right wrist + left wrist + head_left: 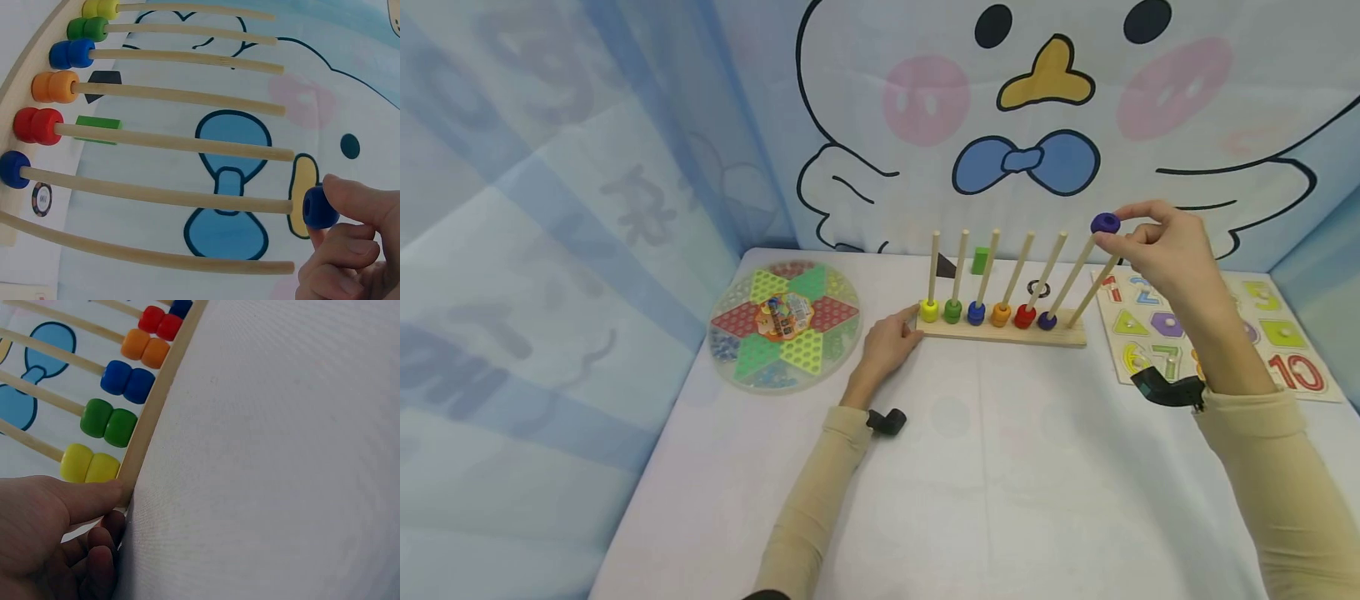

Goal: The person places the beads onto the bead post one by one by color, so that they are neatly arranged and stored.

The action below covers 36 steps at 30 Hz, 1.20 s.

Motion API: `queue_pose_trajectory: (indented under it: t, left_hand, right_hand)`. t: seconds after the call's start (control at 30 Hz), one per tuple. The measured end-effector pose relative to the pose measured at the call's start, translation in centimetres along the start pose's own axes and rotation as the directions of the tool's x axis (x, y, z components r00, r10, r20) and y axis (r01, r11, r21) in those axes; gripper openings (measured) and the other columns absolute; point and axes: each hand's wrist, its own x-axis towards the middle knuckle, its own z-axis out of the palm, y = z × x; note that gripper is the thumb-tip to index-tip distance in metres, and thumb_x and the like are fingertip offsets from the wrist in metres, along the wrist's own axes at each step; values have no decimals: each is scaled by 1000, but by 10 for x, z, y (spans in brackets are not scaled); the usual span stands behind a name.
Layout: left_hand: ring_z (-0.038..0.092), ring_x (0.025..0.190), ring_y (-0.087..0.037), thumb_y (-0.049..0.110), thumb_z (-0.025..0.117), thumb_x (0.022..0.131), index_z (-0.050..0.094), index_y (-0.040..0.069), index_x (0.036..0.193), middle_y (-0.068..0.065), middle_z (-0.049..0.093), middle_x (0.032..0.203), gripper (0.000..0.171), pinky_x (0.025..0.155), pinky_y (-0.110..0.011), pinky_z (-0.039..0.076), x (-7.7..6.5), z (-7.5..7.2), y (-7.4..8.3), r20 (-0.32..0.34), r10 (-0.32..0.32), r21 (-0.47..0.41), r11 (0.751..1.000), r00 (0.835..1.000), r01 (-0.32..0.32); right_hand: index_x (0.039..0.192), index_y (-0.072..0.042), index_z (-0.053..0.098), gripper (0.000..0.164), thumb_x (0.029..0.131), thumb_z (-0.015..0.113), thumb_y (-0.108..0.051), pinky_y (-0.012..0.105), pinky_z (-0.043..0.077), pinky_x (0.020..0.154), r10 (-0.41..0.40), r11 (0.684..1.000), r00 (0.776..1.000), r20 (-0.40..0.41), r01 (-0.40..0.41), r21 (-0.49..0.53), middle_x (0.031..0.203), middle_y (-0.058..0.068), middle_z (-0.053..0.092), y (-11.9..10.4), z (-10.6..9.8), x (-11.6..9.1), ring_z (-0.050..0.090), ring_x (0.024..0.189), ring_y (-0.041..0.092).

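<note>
A wooden bead rack (1000, 331) with several upright rods stands near the back of the table. Pairs of yellow, green, blue, orange and red beads (39, 125) sit at the foot of its rods. One dark purple-blue bead (14, 169) is on the rod second from the right; the rightmost rod (150, 253) is bare. My left hand (886, 340) grips the rack's left end, thumb (94, 499) beside the yellow beads (89, 464). Between thumb and fingertips, my right hand (1180, 250) pinches another purple-blue bead (320, 207), right at the tip of the second rod (156, 189) from the right.
To the left lies a round Chinese checkers board (785, 327) under a clear cover. A number puzzle board (1131, 337) lies at the right, partly behind my right forearm. Behind the rack are a green block (980, 260), a dark flat piece (946, 266) and a round token (1039, 289).
</note>
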Motion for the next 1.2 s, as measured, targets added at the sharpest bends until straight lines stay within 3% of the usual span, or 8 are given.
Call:
queue_pose_trajectory:
  t: [0.3, 0.57, 0.8, 0.93, 1.03, 1.1, 1.2]
  left_hand:
    - [48, 55, -10, 29, 64, 91, 50, 19, 140, 4, 56, 68, 52, 50, -25, 37, -1, -2, 2, 2, -6, 6, 1000, 1000, 5]
    - [48, 55, -11, 29, 63, 91, 49, 18, 140, 3, 57, 68, 52, 51, -25, 36, -3, 0, 4, 16, 3, 10, 1000, 1000, -4]
    - [48, 56, -11, 30, 64, 91, 49, 20, 140, 4, 56, 69, 52, 52, -26, 37, -3, 4, 10, 23, -6, 10, 1000, 1000, 6]
    - [48, 57, -11, 29, 64, 91, 50, 19, 140, 3, 56, 69, 52, 52, -26, 38, -4, 7, 10, 32, 11, -1, 1000, 999, -11]
    - [48, 57, -11, 29, 64, 91, 50, 18, 140, 3, 56, 69, 52, 53, -26, 38, -10, 8, 6, 44, 8, -7, 1000, 999, -7]
    - [48, 57, -10, 29, 63, 91, 50, 17, 139, 4, 56, 69, 51, 52, -25, 38, -17, 8, 3, 49, 6, 12, 1000, 999, -7]
    - [51, 59, -12, 31, 62, 92, 50, 15, 139, 3, 57, 70, 51, 53, -27, 40, -36, 2, 3, 46, -2, 121, 993, 999, -4]
  right_hand:
    - [131, -7, 50, 64, 84, 67, -47, 32, 28, 42, -14, 996, 1000, -7, 13, -84, 62, 3, 50, 9, 9, -1, 37, 51, 17]
    - [124, -7, 58, 52, 86, 68, -41, 31, 28, 44, -78, 994, 996, -54, 73, -85, 58, 5, 48, 15, 15, -9, 35, 48, 16]
    - [121, -12, 60, 42, 87, 69, -35, 30, 27, 42, -52, 995, 988, -146, 64, 76, 56, 2, 44, 26, 28, -51, 33, 48, 15]
    - [109, -10, 62, 34, 88, 66, -37, 30, 28, 43, -28, 996, 993, -115, 38, 83, 56, 1, 45, 44, 55, -82, 35, 48, 13]
    - [99, -9, 63, 30, 90, 64, -38, 28, 29, 41, -25, 998, 997, -71, 28, 49, 57, 3, 46, 57, 81, -98, 38, 48, 14]
    - [98, -8, 64, 30, 91, 63, -37, 28, 30, 41, -50, 998, 996, -73, 48, -29, 59, 5, 49, 62, 96, -105, 41, 50, 16]
    - [111, -4, 62, 43, 91, 61, -43, 35, 41, 53, -99, 973, 993, -62, 84, -215, 79, 12, 61, 62, 111, -115, 54, 66, 26]
